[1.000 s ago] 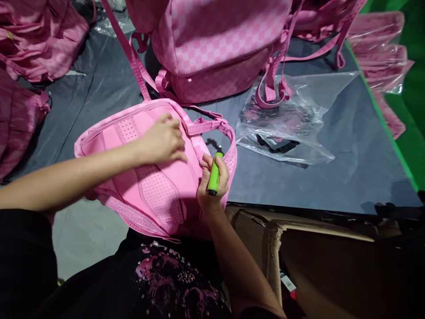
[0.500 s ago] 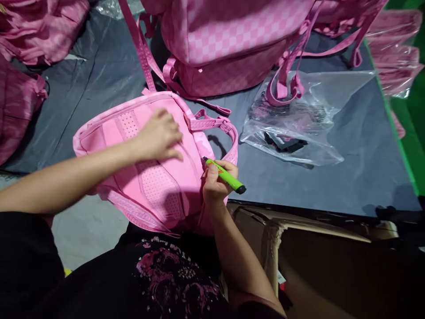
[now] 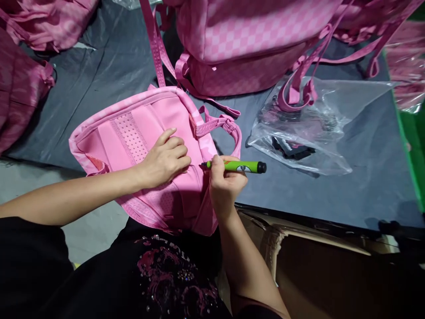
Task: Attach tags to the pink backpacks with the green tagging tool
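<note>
A pink backpack [image 3: 129,133] lies with its padded, perforated back panel up, partly over the table's front edge. On that panel rests my left hand [image 3: 168,157], palm down, fingers bent and a little apart, holding nothing. At the panel's right side my right hand [image 3: 226,179] grips a green marker [image 3: 244,166] between thumb and fingers. The marker lies almost level, its dark tip pointing left at the pink fabric near my left fingertips and its black end to the right. A pink strap loop [image 3: 235,133] stands out behind my right hand.
A large checkered pink backpack [image 3: 252,40] stands behind. Right of it lies a clear plastic bag [image 3: 318,128] with black items. More pink bags [image 3: 20,88] sit at left. An open cardboard box [image 3: 315,266] is below the table's [image 3: 358,186] front edge.
My left hand has moved down and right on the panel and come closer to the marker. The marker has swung from slanted to nearly level, its tip now further in over the fabric.
</note>
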`<action>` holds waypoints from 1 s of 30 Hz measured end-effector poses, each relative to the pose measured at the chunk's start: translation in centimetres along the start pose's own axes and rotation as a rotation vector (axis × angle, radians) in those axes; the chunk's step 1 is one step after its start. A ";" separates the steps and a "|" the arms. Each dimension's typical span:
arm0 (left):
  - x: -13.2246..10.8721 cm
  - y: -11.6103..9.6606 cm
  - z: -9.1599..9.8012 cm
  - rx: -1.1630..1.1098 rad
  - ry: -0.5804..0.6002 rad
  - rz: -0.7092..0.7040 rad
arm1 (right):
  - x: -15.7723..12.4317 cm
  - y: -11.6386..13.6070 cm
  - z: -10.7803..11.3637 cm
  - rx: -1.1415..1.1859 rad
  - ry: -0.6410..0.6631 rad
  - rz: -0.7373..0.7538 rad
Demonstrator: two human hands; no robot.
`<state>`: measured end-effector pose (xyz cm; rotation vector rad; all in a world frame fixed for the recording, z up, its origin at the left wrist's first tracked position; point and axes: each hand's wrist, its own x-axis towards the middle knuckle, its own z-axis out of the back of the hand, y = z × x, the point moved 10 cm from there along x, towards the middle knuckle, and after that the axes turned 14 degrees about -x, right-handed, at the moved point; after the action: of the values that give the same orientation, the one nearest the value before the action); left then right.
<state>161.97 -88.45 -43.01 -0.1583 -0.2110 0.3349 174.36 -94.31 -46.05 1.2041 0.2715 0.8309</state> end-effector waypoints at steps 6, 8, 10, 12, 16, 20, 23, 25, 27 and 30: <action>-0.2 1.3 -0.8 -0.166 0.027 0.087 | -0.4 0.0 -1.1 -0.049 0.092 0.049; -0.1 1.3 -1.1 -0.155 0.055 0.100 | -0.5 0.3 -1.3 -0.081 0.097 0.103; -0.1 1.2 -1.2 -0.120 0.066 0.090 | -0.5 0.3 -1.3 -0.119 0.089 0.132; -0.1 1.0 -1.0 -0.082 0.046 0.061 | -0.5 0.2 -1.2 -0.150 0.072 0.141; -0.3 0.5 -0.3 -0.012 -0.053 -0.012 | -0.6 -0.2 -1.1 -0.176 0.059 0.126; -0.5 0.2 -0.1 0.058 -0.109 -0.054 | -0.7 -0.4 -1.2 -0.189 0.054 0.124; -0.5 0.3 -0.2 0.069 -0.095 -0.049 | -0.6 -0.1 -1.3 -0.193 0.058 0.144; -0.5 0.3 -0.3 0.066 -0.091 -0.046 | -0.6 0.1 -1.3 -0.202 0.058 0.156; -0.6 0.2 -0.2 0.068 -0.108 -0.058 | -0.5 0.5 -1.4 -0.223 0.057 0.192; -0.6 0.0 0.2 0.085 -0.150 -0.085 | -0.4 0.8 -1.4 -0.236 0.060 0.220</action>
<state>161.33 -88.66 -42.90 -0.0401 -0.3507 0.2710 172.88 -93.49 -45.93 0.9995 0.0864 1.0603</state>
